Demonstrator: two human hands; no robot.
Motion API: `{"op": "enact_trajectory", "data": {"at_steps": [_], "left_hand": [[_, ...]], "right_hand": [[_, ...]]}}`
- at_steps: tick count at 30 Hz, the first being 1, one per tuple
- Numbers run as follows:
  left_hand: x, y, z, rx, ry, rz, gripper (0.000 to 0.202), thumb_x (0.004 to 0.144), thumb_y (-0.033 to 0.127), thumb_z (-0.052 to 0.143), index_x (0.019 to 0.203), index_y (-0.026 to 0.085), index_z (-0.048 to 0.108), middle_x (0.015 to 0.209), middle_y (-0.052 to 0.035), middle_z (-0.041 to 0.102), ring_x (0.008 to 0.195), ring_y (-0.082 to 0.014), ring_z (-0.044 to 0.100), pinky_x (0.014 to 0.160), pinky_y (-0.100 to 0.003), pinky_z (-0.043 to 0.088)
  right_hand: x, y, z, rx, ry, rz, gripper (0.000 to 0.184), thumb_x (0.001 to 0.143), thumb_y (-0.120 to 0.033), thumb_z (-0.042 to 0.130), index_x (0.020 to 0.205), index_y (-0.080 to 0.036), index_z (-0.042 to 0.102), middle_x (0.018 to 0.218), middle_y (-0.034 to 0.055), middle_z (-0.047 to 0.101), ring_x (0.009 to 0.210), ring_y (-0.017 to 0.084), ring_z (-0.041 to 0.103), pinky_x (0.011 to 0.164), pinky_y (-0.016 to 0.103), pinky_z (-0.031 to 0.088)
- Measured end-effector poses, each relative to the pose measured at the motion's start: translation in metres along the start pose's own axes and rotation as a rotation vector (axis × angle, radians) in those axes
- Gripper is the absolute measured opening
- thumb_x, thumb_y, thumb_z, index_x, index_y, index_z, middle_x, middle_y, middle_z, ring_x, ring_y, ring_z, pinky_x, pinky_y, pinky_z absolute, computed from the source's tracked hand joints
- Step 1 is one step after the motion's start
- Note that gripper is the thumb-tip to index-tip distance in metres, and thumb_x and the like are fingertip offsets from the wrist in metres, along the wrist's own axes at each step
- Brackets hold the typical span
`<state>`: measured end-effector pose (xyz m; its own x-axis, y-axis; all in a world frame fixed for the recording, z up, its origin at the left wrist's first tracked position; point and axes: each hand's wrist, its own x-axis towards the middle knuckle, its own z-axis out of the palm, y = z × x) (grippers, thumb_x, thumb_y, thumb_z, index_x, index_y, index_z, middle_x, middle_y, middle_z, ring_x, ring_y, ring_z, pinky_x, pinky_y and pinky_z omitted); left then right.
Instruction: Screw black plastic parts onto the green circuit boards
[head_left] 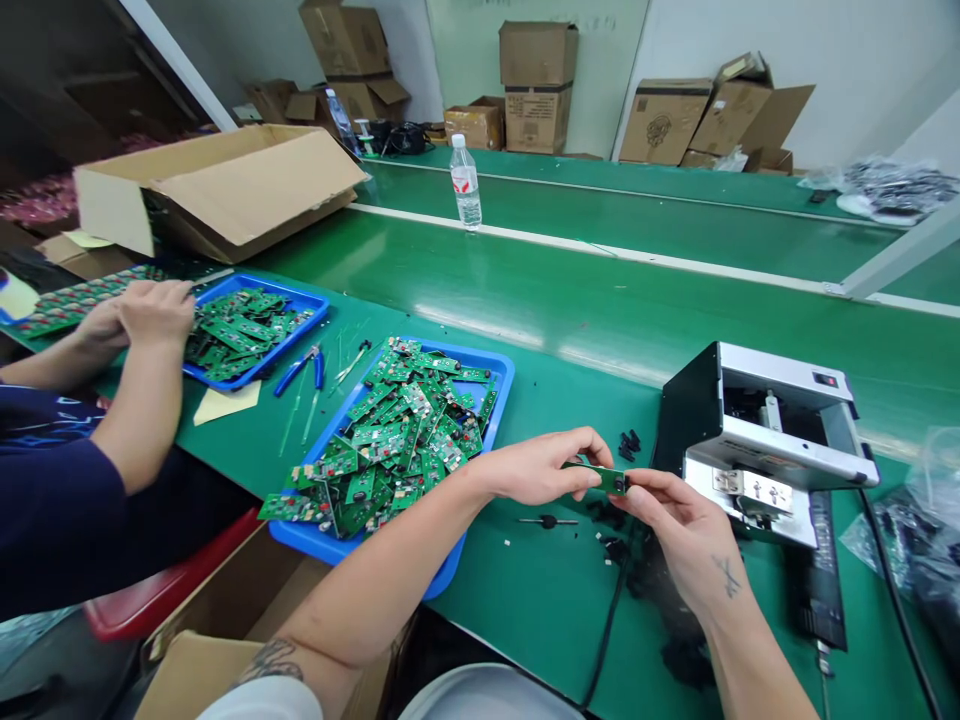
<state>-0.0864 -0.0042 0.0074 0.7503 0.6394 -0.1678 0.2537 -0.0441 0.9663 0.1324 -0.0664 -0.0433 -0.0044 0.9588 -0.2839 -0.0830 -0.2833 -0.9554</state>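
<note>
My left hand point(541, 466) pinches a small green circuit board point(602, 477) by its left end. My right hand point(679, 520) pinches the board's right end, fingertips at a small black part on it. Both hands hover over the green table point(540, 590), between a blue tray point(499, 372) piled with several green circuit boards point(397, 430) and a grey and black machine point(765, 440). A few small black parts point(628, 441) lie on the table beyond the board, more beneath my right hand. A small screwdriver-like tool point(546, 521) lies just under my left hand.
A co-worker's hands point(142, 315) at left rest by a second blue tray point(300, 300) of boards. Blue-handled pliers point(301, 368) lie between the trays. An open cardboard box point(225, 185), a water bottle point(466, 185), stacked boxes point(538, 85) and bagged parts point(915, 540) surround the table.
</note>
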Motion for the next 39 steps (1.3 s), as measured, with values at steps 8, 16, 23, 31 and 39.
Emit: {"op": "enact_trajectory", "data": {"at_steps": [8,16,23,31,39], "left_hand": [[-0.002,0.004,-0.001,0.041,-0.036,0.011,0.022,0.091,0.022,0.048,0.113,0.018,0.049,0.085,0.0016,0.053,0.066,-0.0084,0.051,0.066,-0.024,0.043],[-0.002,0.006,0.001,0.08,0.008,-0.007,0.018,0.091,0.024,0.049,0.109,0.019,0.051,0.081,0.002,0.055,0.069,-0.01,0.053,0.066,-0.023,0.042],[-0.001,0.005,0.001,0.038,0.049,0.01,0.017,0.09,0.024,0.05,0.105,0.017,0.054,0.08,0.0015,0.057,0.069,-0.0103,0.054,0.067,-0.023,0.043],[0.004,-0.005,0.005,-0.088,0.094,-0.014,0.014,0.088,0.023,0.054,0.101,0.016,0.056,0.083,0.0009,0.058,0.067,-0.0086,0.054,0.067,-0.023,0.044],[0.007,-0.009,0.008,-0.122,0.14,-0.02,0.016,0.086,0.025,0.057,0.099,0.016,0.057,0.093,-0.0021,0.06,0.069,-0.0089,0.055,0.067,-0.024,0.044]], "right_hand": [[-0.002,-0.005,0.006,-0.082,0.09,-0.037,0.036,0.071,-0.045,0.079,0.096,-0.019,0.074,0.083,0.0061,0.074,0.078,0.02,0.071,0.082,0.032,0.059],[-0.002,0.002,0.007,0.08,0.048,-0.027,0.031,0.071,-0.038,0.081,0.096,-0.02,0.073,0.086,0.0045,0.074,0.079,0.02,0.07,0.083,0.035,0.059],[-0.001,0.004,0.004,0.052,0.036,-0.03,0.03,0.073,-0.037,0.08,0.097,-0.021,0.073,0.084,0.0037,0.073,0.081,0.02,0.07,0.083,0.031,0.057],[-0.003,-0.008,0.008,-0.184,0.103,-0.108,0.036,0.073,-0.047,0.076,0.095,-0.019,0.073,0.087,0.0069,0.074,0.081,0.022,0.071,0.078,0.031,0.058],[-0.005,-0.013,0.009,-0.238,0.051,-0.157,0.038,0.079,-0.051,0.069,0.102,-0.02,0.071,0.085,0.0067,0.074,0.076,0.021,0.071,0.076,0.033,0.06]]}}
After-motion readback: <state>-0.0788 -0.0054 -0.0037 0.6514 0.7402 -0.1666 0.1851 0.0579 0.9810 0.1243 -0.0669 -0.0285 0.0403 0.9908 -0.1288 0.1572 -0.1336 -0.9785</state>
